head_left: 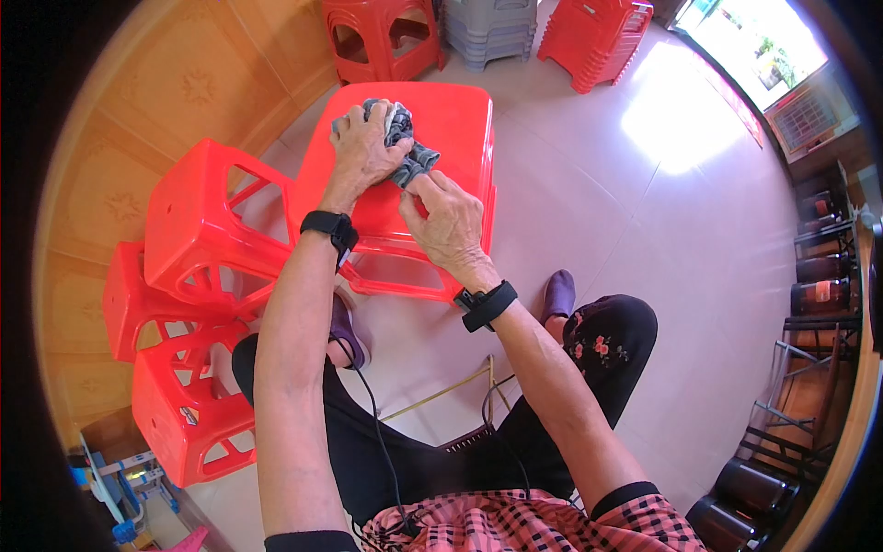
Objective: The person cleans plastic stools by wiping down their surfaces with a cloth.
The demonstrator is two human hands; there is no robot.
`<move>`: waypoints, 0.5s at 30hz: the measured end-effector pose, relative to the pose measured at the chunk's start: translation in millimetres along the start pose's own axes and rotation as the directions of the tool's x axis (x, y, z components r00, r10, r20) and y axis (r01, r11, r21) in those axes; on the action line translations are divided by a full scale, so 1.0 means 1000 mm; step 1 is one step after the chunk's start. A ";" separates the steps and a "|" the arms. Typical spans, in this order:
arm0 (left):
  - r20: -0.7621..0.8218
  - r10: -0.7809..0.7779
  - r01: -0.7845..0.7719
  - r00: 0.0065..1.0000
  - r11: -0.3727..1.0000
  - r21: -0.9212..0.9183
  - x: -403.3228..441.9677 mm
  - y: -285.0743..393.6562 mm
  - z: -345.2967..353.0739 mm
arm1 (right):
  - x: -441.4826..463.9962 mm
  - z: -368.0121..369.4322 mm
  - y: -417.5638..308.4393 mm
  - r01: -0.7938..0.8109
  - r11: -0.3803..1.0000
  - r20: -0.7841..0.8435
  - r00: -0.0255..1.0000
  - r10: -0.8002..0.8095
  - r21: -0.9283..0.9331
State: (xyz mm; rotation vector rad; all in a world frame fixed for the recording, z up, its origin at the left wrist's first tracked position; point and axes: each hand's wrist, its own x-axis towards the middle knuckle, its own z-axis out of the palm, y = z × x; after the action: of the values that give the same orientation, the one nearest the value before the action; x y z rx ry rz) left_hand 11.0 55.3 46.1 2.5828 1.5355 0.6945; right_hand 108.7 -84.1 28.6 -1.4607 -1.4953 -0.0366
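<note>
A red plastic stool stands upright in front of me between my feet. On its seat lies a crumpled grey patterned cloth. My left hand presses down over the cloth, its fingers curled round the bunched part. My right hand pinches the cloth's near right end close to the middle of the seat. Part of the cloth is hidden beneath my left hand. Both wrists carry black bands.
Several red stools lie tipped on their sides at the left by the orange tiled wall. Red stools and a grey stool stack stand beyond. Racks with dark jars line the right. A black cable hangs across my lap.
</note>
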 end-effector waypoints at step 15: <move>-0.029 -0.012 0.012 0.999 1.000 -0.008 -0.003 0.002 0.004 | 0.000 0.000 0.000 0.006 1.000 -0.012 1.000 -0.006 0.023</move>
State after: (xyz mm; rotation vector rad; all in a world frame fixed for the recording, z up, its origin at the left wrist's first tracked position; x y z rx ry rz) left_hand 12.7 52.9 42.4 2.5671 1.5513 0.7395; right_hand 108.8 -84.7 28.5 -1.4353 -1.4864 -0.0315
